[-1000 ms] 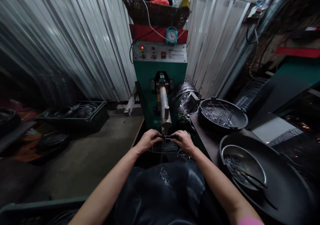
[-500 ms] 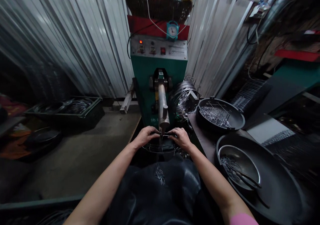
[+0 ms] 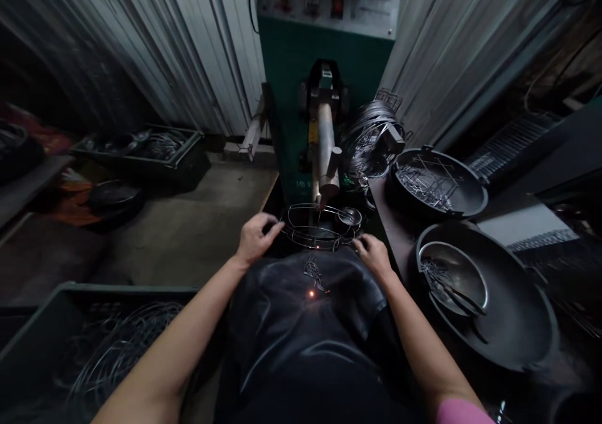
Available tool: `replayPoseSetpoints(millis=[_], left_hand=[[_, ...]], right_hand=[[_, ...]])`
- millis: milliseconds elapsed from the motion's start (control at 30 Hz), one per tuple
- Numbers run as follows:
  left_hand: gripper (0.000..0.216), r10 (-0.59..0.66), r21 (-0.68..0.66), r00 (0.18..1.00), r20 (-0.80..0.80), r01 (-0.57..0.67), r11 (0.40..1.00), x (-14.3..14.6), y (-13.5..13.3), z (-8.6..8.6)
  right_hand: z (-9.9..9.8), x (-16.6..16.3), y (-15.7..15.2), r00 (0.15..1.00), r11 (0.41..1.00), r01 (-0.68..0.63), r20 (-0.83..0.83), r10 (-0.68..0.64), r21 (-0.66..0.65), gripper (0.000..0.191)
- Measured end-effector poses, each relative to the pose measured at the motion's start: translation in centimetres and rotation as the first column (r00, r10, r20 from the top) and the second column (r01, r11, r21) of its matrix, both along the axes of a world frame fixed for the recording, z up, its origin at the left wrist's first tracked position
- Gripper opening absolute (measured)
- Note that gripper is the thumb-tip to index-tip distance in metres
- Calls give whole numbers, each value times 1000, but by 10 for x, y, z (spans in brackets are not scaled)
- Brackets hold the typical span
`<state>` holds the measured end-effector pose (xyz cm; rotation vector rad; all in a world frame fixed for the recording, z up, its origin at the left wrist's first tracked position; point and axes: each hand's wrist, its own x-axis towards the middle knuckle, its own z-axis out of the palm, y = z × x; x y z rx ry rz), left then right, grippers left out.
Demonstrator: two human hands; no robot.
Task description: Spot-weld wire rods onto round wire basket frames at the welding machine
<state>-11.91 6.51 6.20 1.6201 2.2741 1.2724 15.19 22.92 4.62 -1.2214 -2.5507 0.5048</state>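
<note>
A round wire frame [image 3: 308, 244] of thin metal rings is held level below the tip of a spot welder's arm [image 3: 326, 135]. My left hand [image 3: 256, 241] pinches its left edge between thumb and fingers. At the right edge, my right hand [image 3: 374, 254] is closed on the wire with its fingertips. Glowing sparks [image 3: 311, 294] show in front of the frame, over the dark apron [image 3: 301, 349] on my lap. A small heap of short wire pieces [image 3: 312, 270] lies on the apron.
The green machine body [image 3: 291, 54] stands ahead. At right are a wire coil [image 3: 374, 132], a black pan of wire parts [image 3: 435, 182] and a larger pan [image 3: 512, 311] holding a metal bowl [image 3: 470, 273]. Crates [image 3: 70, 286] of wire rings stand at left.
My hands have moved apart and from the welder's tip toward me, and the round wire frame now shows between them. Sparks have appeared. The view has tipped downward.
</note>
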Motion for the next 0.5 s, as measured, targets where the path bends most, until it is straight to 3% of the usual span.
replayPoseSetpoints(millis=[67, 133, 167, 233, 333, 500], left_hand=[[29, -32, -255, 998, -58, 16, 967, -1, -26, -39], [32, -7, -510, 996, -93, -41, 859, -2, -42, -74], [31, -15, -598, 996, -84, -38, 800, -2, -46, -86], [27, -48, -674, 997, -57, -3, 739, -1, -50, -100], [25, -78, -617, 991, -105, -4, 787, 4, -51, -100], [28, -40, -310, 959, -282, -52, 949, 16, -67, -97]], right_hand=[[-31, 17, 3, 974, 985, 91, 218, -57, -148, 26], [-56, 26, 9, 948, 960, 141, 311, -61, -241, 31], [-64, 27, 12, 946, 953, 145, 318, -55, -268, 30], [-73, 27, 14, 954, 951, 129, 296, -42, -282, 22], [-74, 28, 9, 971, 965, 94, 238, -34, -247, 18], [-66, 45, -15, 999, 1000, -25, 21, 25, -19, 18]])
